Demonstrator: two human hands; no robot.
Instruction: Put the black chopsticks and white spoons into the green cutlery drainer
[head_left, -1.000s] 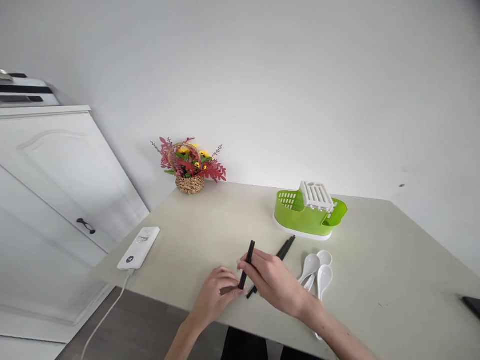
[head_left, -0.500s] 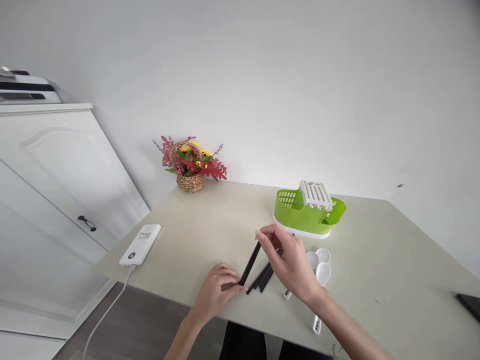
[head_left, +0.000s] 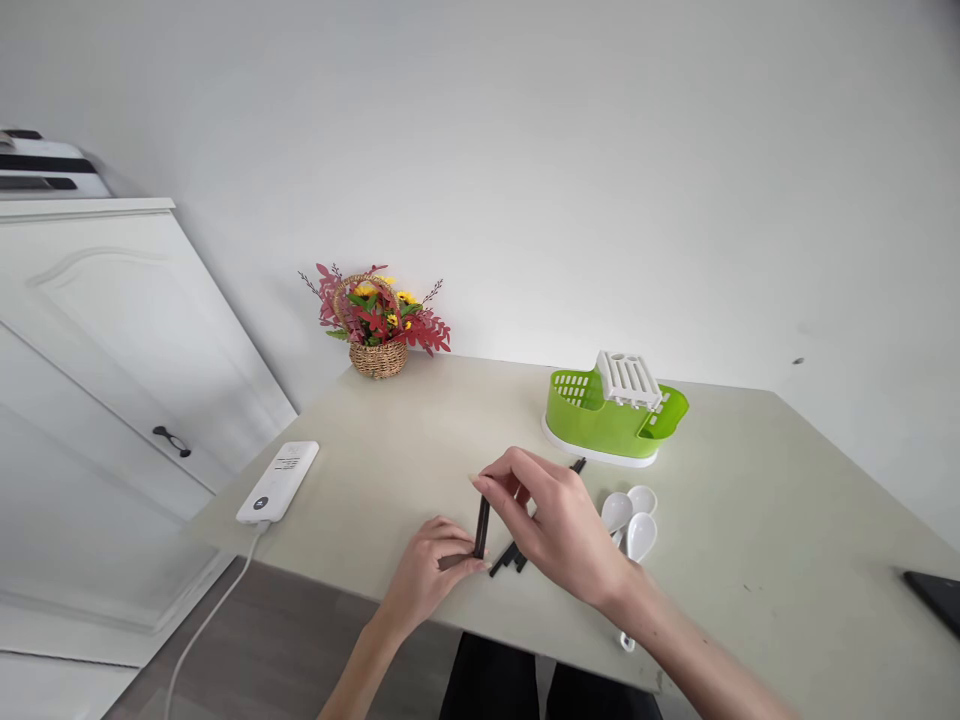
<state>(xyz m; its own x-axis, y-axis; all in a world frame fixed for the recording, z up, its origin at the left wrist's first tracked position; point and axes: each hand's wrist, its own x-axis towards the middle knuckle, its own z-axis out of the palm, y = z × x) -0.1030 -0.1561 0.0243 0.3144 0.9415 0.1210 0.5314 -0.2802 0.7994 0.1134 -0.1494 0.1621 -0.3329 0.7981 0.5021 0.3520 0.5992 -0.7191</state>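
My right hand [head_left: 555, 525] pinches the top of a black chopstick [head_left: 481, 527] that stands almost upright on the table [head_left: 390, 440]. My left hand [head_left: 435, 565] rests on the table at the near edge, fingers curled around the chopstick's lower end. More black chopsticks [head_left: 517, 552] lie flat just behind, partly hidden by my right hand. Three white spoons [head_left: 630, 515] lie to the right of them. A green cutlery drainer with a white insert [head_left: 615, 408] stands behind the spoons.
A flower basket [head_left: 379, 325] stands at the table's back left by the wall. A white power bank [head_left: 277, 482] with a cable lies near the left edge. A dark phone [head_left: 934, 595] lies at the far right. A white cabinet [head_left: 105, 380] stands left of the table.
My right hand moved left along the chopstick and tipped it from a slant to nearly upright. The left hand stayed at its lower end.
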